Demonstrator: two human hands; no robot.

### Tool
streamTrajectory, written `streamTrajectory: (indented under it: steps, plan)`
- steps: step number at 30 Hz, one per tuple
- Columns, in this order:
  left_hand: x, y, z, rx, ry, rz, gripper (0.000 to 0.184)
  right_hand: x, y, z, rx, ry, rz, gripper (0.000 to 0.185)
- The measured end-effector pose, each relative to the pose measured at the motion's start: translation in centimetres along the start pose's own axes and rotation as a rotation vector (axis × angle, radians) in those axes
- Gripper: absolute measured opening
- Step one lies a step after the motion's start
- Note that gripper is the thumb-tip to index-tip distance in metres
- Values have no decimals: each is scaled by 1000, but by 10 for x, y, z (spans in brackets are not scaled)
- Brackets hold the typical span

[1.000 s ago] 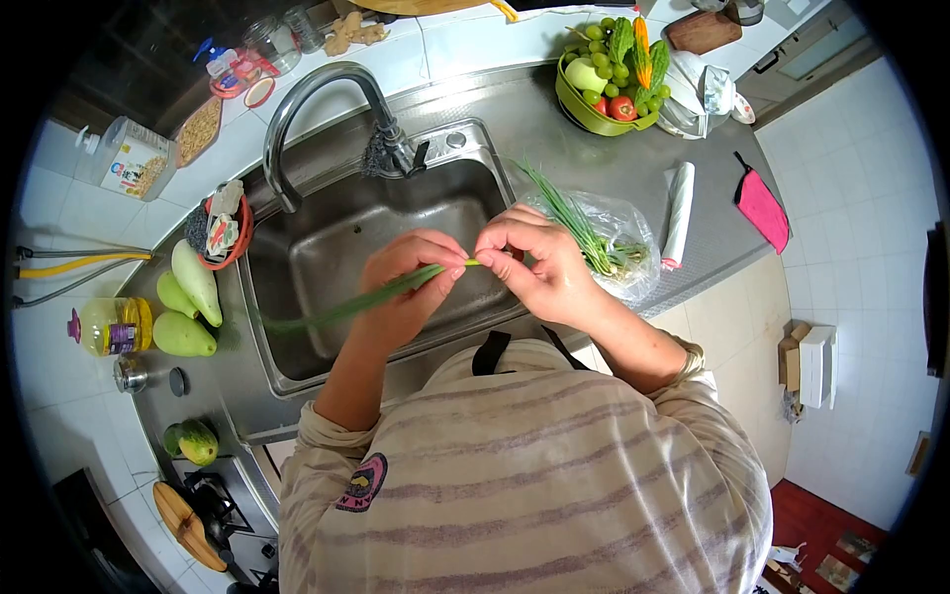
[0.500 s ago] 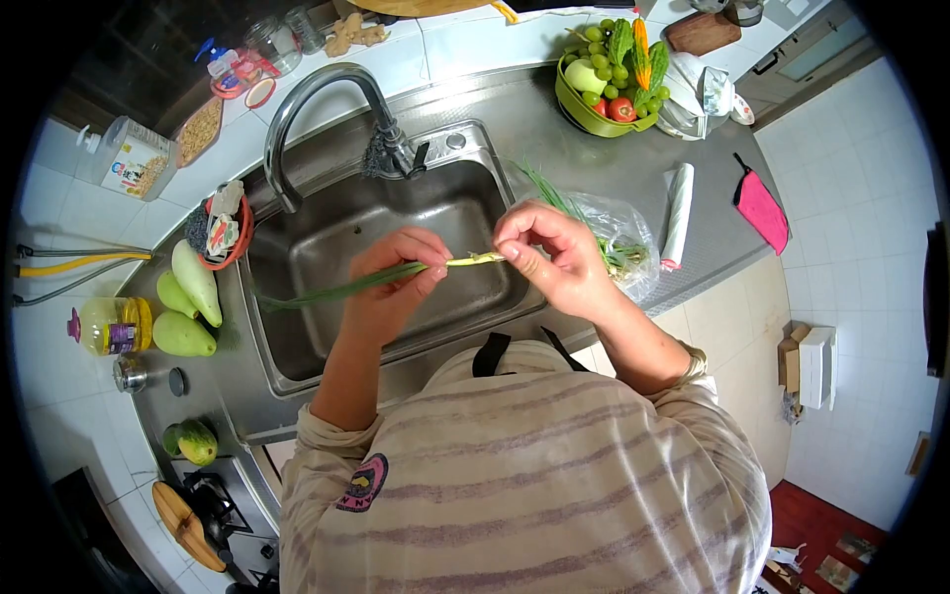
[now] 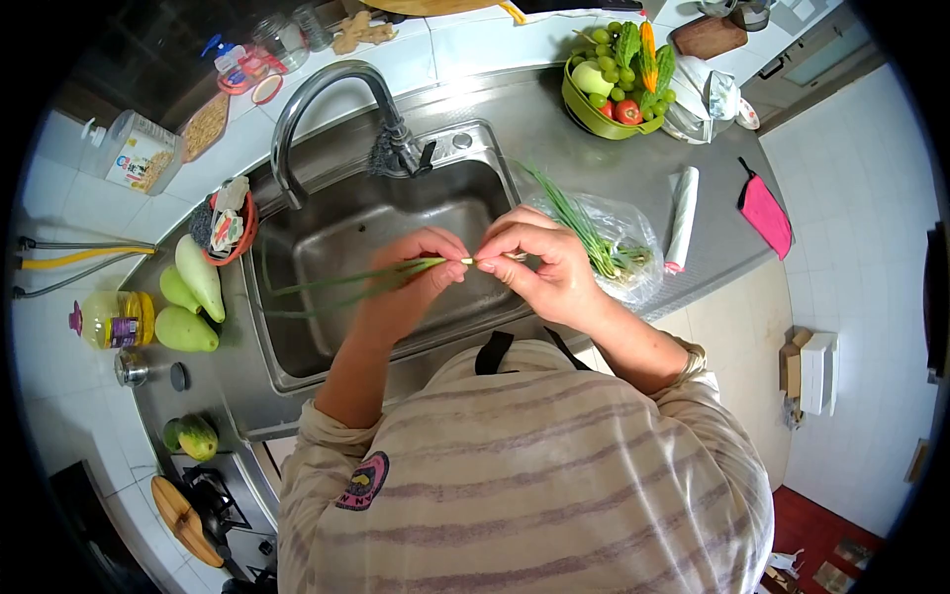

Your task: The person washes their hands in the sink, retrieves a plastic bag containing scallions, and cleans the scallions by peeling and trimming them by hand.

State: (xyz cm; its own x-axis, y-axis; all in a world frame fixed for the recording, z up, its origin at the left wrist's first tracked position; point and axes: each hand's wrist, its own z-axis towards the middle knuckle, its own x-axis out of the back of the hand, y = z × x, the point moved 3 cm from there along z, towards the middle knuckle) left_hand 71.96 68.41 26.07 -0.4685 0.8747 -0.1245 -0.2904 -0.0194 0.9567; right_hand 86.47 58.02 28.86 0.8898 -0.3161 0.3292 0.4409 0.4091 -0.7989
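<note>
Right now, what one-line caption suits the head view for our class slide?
Two hands, left and right, pinch a green onion above a steel sink.

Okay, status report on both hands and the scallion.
Left hand and right hand both pinching scallion, fingers close together. Scallion held above sink, leaves trailing left. Nothing visible between hands and sink.
</note>
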Motion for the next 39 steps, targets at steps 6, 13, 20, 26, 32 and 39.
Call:
streamTrajectory:
  steps: [6, 13, 20, 26, 32, 39]
  plan:
    - [10, 1, 0, -1, 46, -42, 9, 3, 5, -4, -138, 13, 106, 6]
    - [13, 7, 0, -66, 46, -3, 8, 11, 12, -8, -151, 86, 148, 5]
    - [11, 6, -1, -59, 40, -12, 9, 13, 10, -9, -139, 126, 129, 6]
    - [18, 6, -3, -93, 57, -6, 9, 19, 16, -11, -228, 187, 164, 7]
    - [16, 15, -3, -57, 42, 85, 12, 17, -7, 6, -15, 31, -139, 10]
    - [10, 17, -4, -54, 66, 107, 14, 10, -10, 6, 33, -70, -288, 13]
